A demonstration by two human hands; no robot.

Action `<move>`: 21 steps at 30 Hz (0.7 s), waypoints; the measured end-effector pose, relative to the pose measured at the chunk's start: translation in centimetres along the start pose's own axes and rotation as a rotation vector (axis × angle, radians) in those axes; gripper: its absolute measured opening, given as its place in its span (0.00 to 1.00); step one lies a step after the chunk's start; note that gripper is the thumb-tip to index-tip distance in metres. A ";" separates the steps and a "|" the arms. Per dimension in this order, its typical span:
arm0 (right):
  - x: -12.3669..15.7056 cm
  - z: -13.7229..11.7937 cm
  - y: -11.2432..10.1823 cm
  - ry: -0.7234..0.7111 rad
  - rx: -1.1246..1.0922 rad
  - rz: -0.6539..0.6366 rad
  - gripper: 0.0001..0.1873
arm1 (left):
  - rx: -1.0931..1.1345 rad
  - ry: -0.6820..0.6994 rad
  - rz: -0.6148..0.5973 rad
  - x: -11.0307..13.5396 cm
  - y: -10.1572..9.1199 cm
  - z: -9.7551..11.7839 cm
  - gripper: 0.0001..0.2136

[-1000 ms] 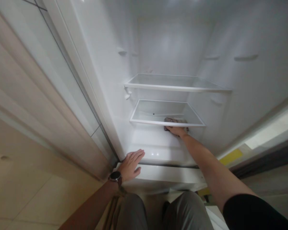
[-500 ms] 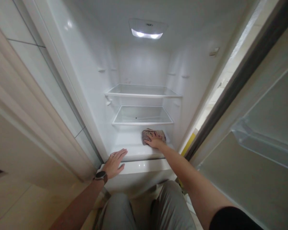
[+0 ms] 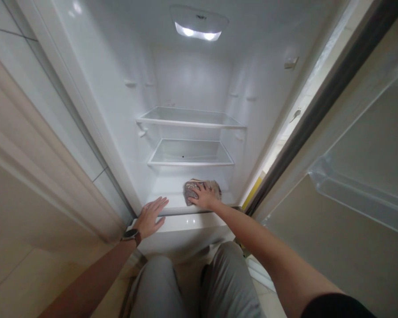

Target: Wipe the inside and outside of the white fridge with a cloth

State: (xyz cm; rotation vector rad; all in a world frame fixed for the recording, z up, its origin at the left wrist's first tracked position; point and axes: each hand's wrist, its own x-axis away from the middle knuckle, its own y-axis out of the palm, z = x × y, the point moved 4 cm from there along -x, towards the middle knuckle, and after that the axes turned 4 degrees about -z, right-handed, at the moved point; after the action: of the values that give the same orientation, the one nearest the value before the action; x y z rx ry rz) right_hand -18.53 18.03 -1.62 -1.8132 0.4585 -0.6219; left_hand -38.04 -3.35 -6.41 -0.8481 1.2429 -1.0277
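My right hand (image 3: 204, 195) presses on a folded, patterned brown-grey cloth (image 3: 189, 191), fingers spread over its top. The cloth lies on the white floor of an open refrigerator (image 3: 162, 184), toward the right and near the front edge. My left hand (image 3: 150, 216), with a dark watch at the wrist, rests at the front left edge of that floor. Its fingers are stretched out and it holds nothing.
Above the cloth are two glass shelves with white rims, an upper one (image 3: 192, 124) and a lower one (image 3: 190, 164). A lit lamp (image 3: 198, 33) is at the top. The open door (image 3: 351, 247) with a clear bin (image 3: 361, 198) stands on the right.
My right hand and the cloth have slid a little left and toward the front edge. My left hand stays by the front left edge. The whole view has shifted slightly.
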 end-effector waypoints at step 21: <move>-16.1 1.6 -3.0 0.025 0.101 0.130 0.40 | 0.081 -0.048 -0.074 0.4 -0.9 1.2 0.36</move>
State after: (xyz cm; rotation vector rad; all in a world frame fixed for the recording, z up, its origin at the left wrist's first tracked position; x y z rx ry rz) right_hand -30.19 29.67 -2.23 -1.6675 0.5481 -0.5682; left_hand -37.02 -4.03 -5.53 -0.8567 1.1290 -1.1032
